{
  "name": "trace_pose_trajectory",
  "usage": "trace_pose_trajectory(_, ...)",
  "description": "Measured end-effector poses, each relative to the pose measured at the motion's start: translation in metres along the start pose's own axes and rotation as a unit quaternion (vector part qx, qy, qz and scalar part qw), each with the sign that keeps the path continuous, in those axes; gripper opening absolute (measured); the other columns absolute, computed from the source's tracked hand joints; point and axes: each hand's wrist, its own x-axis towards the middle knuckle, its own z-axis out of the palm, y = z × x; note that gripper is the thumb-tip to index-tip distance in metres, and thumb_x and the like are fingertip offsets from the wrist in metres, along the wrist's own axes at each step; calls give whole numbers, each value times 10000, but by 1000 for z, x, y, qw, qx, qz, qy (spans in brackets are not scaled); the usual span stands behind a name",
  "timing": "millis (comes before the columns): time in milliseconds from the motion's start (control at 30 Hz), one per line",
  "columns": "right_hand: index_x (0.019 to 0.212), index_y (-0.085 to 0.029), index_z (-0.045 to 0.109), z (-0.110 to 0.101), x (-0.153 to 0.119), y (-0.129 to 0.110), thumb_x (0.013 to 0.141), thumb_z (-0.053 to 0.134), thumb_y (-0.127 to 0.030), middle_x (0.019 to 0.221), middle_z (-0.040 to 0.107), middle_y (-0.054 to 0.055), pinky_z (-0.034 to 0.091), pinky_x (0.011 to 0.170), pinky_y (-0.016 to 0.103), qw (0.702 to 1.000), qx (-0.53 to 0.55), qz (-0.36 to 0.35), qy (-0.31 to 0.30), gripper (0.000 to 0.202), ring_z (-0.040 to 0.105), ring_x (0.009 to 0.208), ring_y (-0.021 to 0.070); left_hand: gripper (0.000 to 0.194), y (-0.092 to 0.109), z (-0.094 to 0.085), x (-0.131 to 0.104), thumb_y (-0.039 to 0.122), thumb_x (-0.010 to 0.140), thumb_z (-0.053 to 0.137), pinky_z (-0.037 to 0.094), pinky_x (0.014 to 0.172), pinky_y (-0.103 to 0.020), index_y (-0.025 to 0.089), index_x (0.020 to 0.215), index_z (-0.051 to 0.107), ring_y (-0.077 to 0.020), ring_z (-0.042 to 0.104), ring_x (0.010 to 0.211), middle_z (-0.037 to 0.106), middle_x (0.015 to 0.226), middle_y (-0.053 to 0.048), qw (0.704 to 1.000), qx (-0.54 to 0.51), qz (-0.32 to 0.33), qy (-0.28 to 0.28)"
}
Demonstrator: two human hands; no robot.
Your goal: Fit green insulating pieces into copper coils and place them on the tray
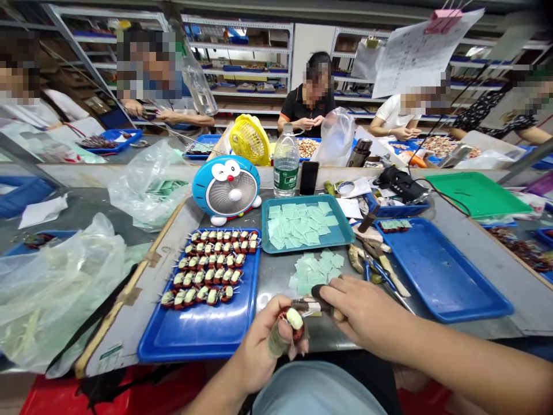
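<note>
My left hand [259, 346] is closed around a copper-wound coil [295, 324] with a pale cream pad on top. Its thumb wears a finger cover. My right hand [371, 314], with a dark cover on one finger, is closed just right of the coil. Between the two hands is a small metal-and-white piece [313, 309], partly hidden; what the right fingers grip is unclear. Ahead of them lies a loose pile of pale green squares [317, 270]. Similar coils [209, 262] stand in rows on a blue tray [199, 340] to the left.
A teal tray [352, 236] holds more green squares. Pliers [386, 276] lie right of the pile, beside another blue tray [453, 276] with several coils. A blue cartoon fan [227, 189], a water bottle [286, 164] and a phone [309, 177] stand behind. Co-workers sit across.
</note>
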Motion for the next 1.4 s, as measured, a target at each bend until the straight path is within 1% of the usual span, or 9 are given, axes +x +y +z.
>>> trace_pose_trajectory(133,1026,-242,537,-4,1,-2,923,564,-148,974,550,24,321,748,347,1000,-16,12,8,142,456,852,217,461,12,-6,-4,616,930,561,468,666,-212,197,1123,558,-110,587,742,669,883,-43,994,107,17,26)
trace_pose_trajectory(267,1026,-228,535,-3,-7,2,911,567,-123,1040,559,52,341,798,373,996,-43,20,72,160,452,897,244,449,18,-1,-6,606,949,544,497,757,-263,210,1162,556,-144,617,812,697,963,-73,976,206,66,21)
trace_pose_trajectory(400,985,-207,535,-9,-13,12,916,534,-106,1119,571,90,357,844,411,985,-103,14,141,123,468,950,271,425,21,-4,-7,586,970,523,513,779,-280,227,1196,526,-164,644,843,708,1003,-80,969,231,88,17)
trace_pose_trajectory(500,961,-206,524,-10,-16,10,935,554,-136,1100,567,79,359,816,391,990,-59,40,124,81,468,924,252,418,23,-7,-8,566,980,519,522,791,-293,231,1231,514,-183,666,864,713,1026,-88,954,277,110,20)
trace_pose_trajectory(667,906,-204,498,5,-15,-15,931,573,-108,966,527,35,333,747,346,993,63,59,83,124,445,858,212,335,32,-3,-5,453,961,614,507,792,-278,254,1227,569,-190,673,867,698,1027,-60,894,401,191,55)
trace_pose_trajectory(867,873,-204,495,13,-14,-20,928,571,-103,893,515,27,301,710,343,993,46,41,104,137,416,810,207,308,29,1,-6,331,950,650,495,758,-264,258,1238,567,-186,671,821,704,996,-46,863,440,233,83)
trace_pose_trajectory(1133,871,-200,504,14,-13,-21,918,570,-117,909,520,34,310,711,338,994,38,36,98,116,431,828,205,301,20,3,-12,330,964,627,485,749,-252,282,1249,543,-168,651,794,699,962,-19,883,405,219,88)
trace_pose_trajectory(1267,858,-196,514,16,-14,-23,902,532,-84,869,509,34,310,692,336,991,19,21,131,122,420,805,202,282,24,7,-11,330,963,626,486,758,-254,275,1234,571,-175,662,830,699,981,-26,876,415,222,106)
trace_pose_trajectory(1400,885,-200,547,10,-11,-26,890,498,-71,880,538,58,315,698,365,983,-55,10,174,138,404,791,222,263,24,10,-8,389,975,592,483,713,-270,219,1177,605,-191,659,780,705,929,-53,890,383,202,144)
